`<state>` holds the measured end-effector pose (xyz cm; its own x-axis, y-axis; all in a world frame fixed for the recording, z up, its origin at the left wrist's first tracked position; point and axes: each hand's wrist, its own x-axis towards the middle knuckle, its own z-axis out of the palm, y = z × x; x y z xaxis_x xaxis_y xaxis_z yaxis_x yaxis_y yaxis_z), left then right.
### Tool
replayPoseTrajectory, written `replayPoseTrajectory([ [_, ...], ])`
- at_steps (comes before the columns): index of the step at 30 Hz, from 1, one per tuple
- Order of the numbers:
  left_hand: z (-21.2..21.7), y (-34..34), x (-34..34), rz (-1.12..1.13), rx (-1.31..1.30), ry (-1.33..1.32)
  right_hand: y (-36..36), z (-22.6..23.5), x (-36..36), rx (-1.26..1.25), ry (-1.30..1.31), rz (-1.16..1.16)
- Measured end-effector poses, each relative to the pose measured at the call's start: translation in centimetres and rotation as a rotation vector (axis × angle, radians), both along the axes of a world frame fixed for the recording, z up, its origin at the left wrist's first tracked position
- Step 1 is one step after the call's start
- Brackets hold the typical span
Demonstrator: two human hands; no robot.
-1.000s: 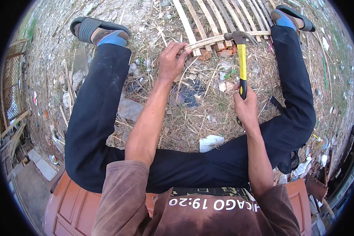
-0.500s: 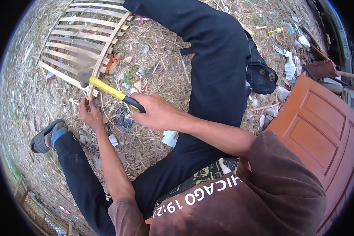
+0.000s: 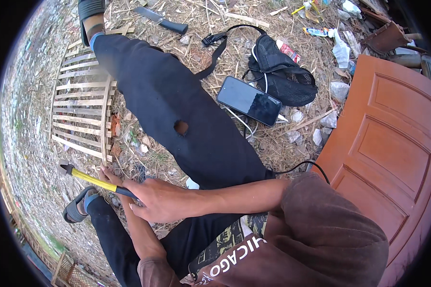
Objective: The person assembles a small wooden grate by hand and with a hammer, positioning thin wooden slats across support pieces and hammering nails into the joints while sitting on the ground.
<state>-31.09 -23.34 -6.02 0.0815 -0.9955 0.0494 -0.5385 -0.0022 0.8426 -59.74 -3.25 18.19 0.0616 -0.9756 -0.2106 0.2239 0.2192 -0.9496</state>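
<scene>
Head view, looking down past the brown sleeve. I see the right hand [image 3: 160, 201] closed around the black grip of the yellow-handled hammer [image 3: 88, 178], whose head points toward the left edge, just below the lower end of the slatted wooden frame [image 3: 81, 112]. The left hand [image 3: 111, 176] lies under the hammer's handle, mostly hidden by it and by the right hand; I cannot tell whether its fingers are curled or spread, nor what they touch. The frame lies flat on straw-littered ground, its right side partly covered by a leg in dark trousers [image 3: 177, 115], which have a small hole near the knee. The other leg ends in a sandalled foot [image 3: 79, 206] just below the hammer head. To the right of the trousers, a dark phone [image 3: 249, 101] rests on the straw, touching a black mesh bag [image 3: 280, 71] with a strap. A black-handled knife [image 3: 162, 20] lies near the top, well apart from both hands. A reddish panelled door [image 3: 388, 143] lies flat at the right.
</scene>
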Motion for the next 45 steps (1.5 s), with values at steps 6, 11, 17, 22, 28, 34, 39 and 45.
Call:
replayPoseTrajectory([
  [6,2.5,1.0,-2.0,0.025,-0.012,-0.039,-3.6,-9.6,3.5,0.012,0.562,-0.258],
  [11,1.7,0.3,-1.6,0.045,-0.024,-0.014,-5.7,-14.8,4.1,0.084,0.970,-0.376],
  [17,1.8,-0.9,0.6,0.108,-0.158,-0.074,-1.2,-0.2,-1.9,-0.600,0.572,-0.477],
  [22,2.1,0.1,2.9,0.198,-0.051,-0.192,2.8,1.9,-15.4,-0.457,0.599,-0.879],
  [28,1.8,0.3,0.0,0.161,-0.142,-0.075,10.0,-7.3,-20.7,0.416,1.447,-0.134],
  [34,2.1,0.5,2.9,0.163,-0.114,0.047,11.4,-9.2,-19.1,0.530,1.370,-0.230],
  [39,2.1,0.8,1.5,0.171,-0.189,-0.206,12.5,-10.3,-18.7,0.517,1.277,-0.392],
  [45,1.7,0.8,2.0,0.155,-0.168,-0.199,12.5,-10.8,-17.5,0.338,1.355,-0.519],
])
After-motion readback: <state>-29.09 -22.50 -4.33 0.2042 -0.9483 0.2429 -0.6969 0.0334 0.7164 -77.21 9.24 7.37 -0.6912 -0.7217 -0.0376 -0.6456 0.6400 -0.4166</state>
